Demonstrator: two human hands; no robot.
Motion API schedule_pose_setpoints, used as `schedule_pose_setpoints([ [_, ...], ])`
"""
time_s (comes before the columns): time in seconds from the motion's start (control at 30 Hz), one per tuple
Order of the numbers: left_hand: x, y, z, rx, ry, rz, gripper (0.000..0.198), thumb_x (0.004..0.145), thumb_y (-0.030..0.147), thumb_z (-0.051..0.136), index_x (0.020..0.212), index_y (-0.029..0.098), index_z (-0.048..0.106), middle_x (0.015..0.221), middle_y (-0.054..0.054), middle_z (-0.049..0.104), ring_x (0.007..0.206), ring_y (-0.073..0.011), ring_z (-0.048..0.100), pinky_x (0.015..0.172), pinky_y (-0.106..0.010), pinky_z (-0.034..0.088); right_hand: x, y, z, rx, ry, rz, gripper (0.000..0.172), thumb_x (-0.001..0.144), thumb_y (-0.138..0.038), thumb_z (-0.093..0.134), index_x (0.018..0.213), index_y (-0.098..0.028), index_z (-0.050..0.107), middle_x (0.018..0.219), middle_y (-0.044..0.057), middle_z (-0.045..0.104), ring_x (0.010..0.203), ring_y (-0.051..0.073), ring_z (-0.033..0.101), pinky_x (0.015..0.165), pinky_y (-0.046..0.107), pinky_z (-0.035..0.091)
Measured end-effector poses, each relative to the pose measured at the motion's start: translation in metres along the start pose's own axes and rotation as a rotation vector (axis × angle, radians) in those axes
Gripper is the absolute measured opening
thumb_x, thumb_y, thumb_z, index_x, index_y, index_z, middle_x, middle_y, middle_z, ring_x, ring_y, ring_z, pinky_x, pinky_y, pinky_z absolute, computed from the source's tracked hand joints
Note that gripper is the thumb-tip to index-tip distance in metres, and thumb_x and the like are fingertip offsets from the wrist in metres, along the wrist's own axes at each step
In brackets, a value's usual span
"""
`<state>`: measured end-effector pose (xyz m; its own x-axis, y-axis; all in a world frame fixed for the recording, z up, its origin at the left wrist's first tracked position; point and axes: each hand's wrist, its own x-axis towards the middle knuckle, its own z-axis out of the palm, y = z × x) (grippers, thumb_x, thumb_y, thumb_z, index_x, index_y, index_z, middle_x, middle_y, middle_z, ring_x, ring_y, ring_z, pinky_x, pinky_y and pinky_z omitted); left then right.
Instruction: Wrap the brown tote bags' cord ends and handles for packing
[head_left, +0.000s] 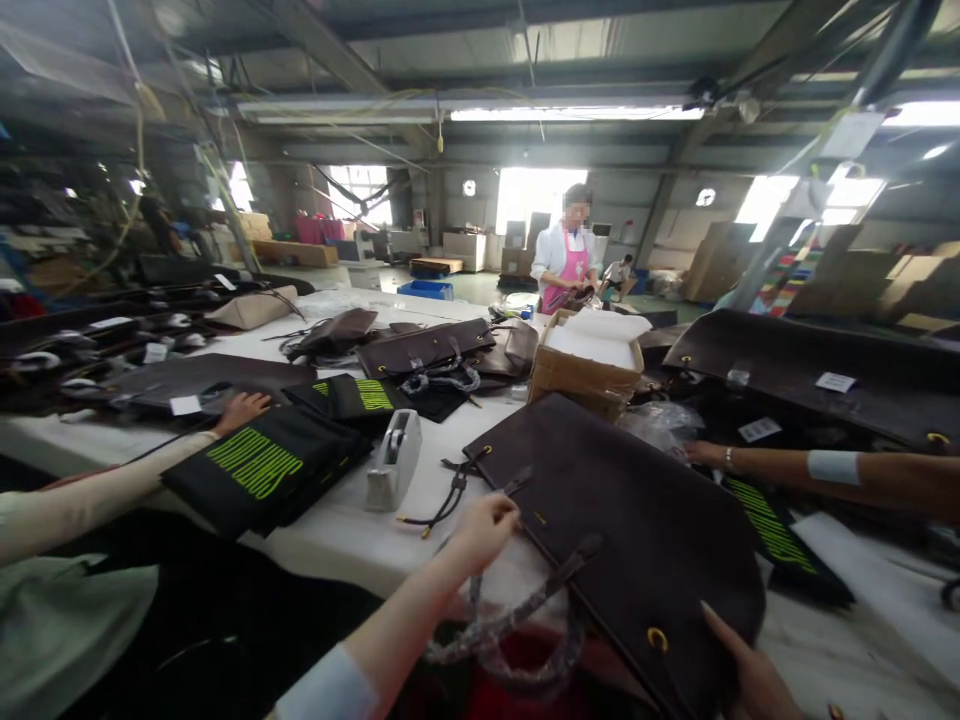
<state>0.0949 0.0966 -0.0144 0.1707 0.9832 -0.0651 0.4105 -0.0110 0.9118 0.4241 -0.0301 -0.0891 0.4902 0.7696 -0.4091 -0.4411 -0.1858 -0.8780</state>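
A large dark brown bag (630, 510) lies on the white table (337, 545), its plastic-wrapped handles (517, 625) hanging over the near edge. My left hand (484, 530) is at the bag's left part, above its near edge, fingers curled together; what they pinch, if anything, is too small to make out. My right hand (750, 665) rests at the bag's near right end, beside a gold ring, with the fingers stretched along the leather. Dark cords (454, 490) with gold tips trail from the bag's left corner.
A white tape dispenser (394, 462) stands left of the bag. Black bags with green lettering (255, 470) lie farther left. Behind is an open cardboard box (581, 375). Other people's arms reach in from left (112, 495) and right (795, 465). A person in a pink apron (574, 262) stands beyond.
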Motion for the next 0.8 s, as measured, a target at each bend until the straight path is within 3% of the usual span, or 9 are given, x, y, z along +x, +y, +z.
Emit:
schedule_pose_setpoints([
  [0.03, 0.012, -0.004, -0.015, 0.148, 0.184, 0.02, 0.009, 0.075, 0.022, 0.065, 0.083, 0.02, 0.066, 0.09, -0.007, 0.071, 0.092, -0.0218, 0.064, 0.083, -0.029, 0.047, 0.002, -0.001, 0.001, 0.021, 0.01, 0.012, 0.071, 0.064, -0.044, 0.076, 0.128, -0.019, 0.055, 0.121, 0.009, 0.065, 0.114, 0.03, 0.06, 0.092, 0.04, 0.055],
  [0.07, 0.021, -0.01, -0.029, 0.206, 0.265, -0.008, 0.016, 0.071, 0.017, 0.067, 0.086, 0.02, 0.064, 0.102, -0.009, 0.068, 0.108, -0.0242, 0.059, 0.094, -0.03, 0.043, 0.003, -0.003, 0.002, 0.032, 0.011, 0.004, 0.07, 0.064, -0.043, 0.077, 0.126, -0.018, 0.056, 0.121, 0.009, 0.065, 0.114, 0.03, 0.06, 0.092, 0.039, 0.055],
  [0.17, 0.035, -0.037, -0.054, 0.335, 0.323, -0.15, 0.015, 0.066, 0.012, 0.066, 0.076, 0.019, 0.056, 0.106, -0.015, 0.064, 0.122, -0.0332, 0.049, 0.104, -0.04, 0.033, 0.004, -0.006, 0.004, 0.057, 0.007, -0.042, 0.067, 0.063, -0.04, 0.078, 0.122, -0.015, 0.06, 0.114, 0.008, 0.069, 0.111, 0.028, 0.062, 0.094, 0.037, 0.054],
  [0.3, 0.031, -0.069, -0.058, 0.518, 0.234, -0.299, 0.013, 0.072, 0.021, 0.06, 0.07, 0.02, 0.048, 0.094, -0.018, 0.064, 0.114, -0.0409, 0.053, 0.098, -0.051, 0.036, 0.001, -0.006, 0.008, 0.13, 0.0, -0.097, 0.06, 0.065, -0.036, 0.078, 0.118, -0.014, 0.061, 0.108, 0.006, 0.071, 0.108, 0.026, 0.063, 0.098, 0.038, 0.051],
  [0.37, 0.027, -0.075, -0.056, 0.583, 0.149, -0.316, 0.01, 0.08, 0.028, 0.05, 0.074, 0.02, 0.048, 0.089, -0.018, 0.065, 0.106, -0.0402, 0.059, 0.092, -0.051, 0.04, 0.0, -0.007, 0.011, 0.149, 0.001, -0.119, 0.057, 0.065, -0.035, 0.078, 0.116, -0.013, 0.062, 0.109, 0.007, 0.071, 0.107, 0.026, 0.064, 0.098, 0.039, 0.05],
  [0.5, 0.012, -0.077, -0.054, 0.753, 0.014, -0.289, 0.027, 0.089, 0.037, 0.028, 0.084, 0.021, 0.049, 0.096, -0.02, 0.067, 0.098, -0.0371, 0.063, 0.084, -0.046, 0.044, 0.0, -0.013, 0.01, 0.116, 0.008, -0.178, 0.058, 0.066, -0.034, 0.078, 0.117, -0.014, 0.061, 0.11, 0.008, 0.07, 0.108, 0.026, 0.063, 0.098, 0.04, 0.05],
  [0.67, -0.038, -0.098, -0.065, 0.773, -0.025, -0.28, 0.029, 0.089, 0.037, 0.027, 0.088, 0.022, 0.052, 0.097, -0.016, 0.07, 0.096, -0.0327, 0.065, 0.084, -0.041, 0.046, 0.005, -0.024, 0.001, 0.021, -0.024, -0.195, 0.058, 0.068, -0.036, 0.076, 0.119, -0.014, 0.059, 0.107, 0.008, 0.071, 0.1, 0.026, 0.066, 0.092, 0.041, 0.052],
  [0.8, -0.08, -0.117, -0.071, 0.685, 0.005, -0.149, 0.022, 0.081, 0.033, 0.041, 0.088, 0.024, 0.06, 0.101, -0.011, 0.071, 0.103, -0.0304, 0.063, 0.092, -0.038, 0.045, 0.03, -0.041, 0.01, -0.044, -0.089, -0.221, 0.045, 0.071, -0.032, 0.074, 0.112, -0.016, 0.061, 0.106, 0.006, 0.071, 0.09, 0.023, 0.067, 0.085, 0.037, 0.054],
])
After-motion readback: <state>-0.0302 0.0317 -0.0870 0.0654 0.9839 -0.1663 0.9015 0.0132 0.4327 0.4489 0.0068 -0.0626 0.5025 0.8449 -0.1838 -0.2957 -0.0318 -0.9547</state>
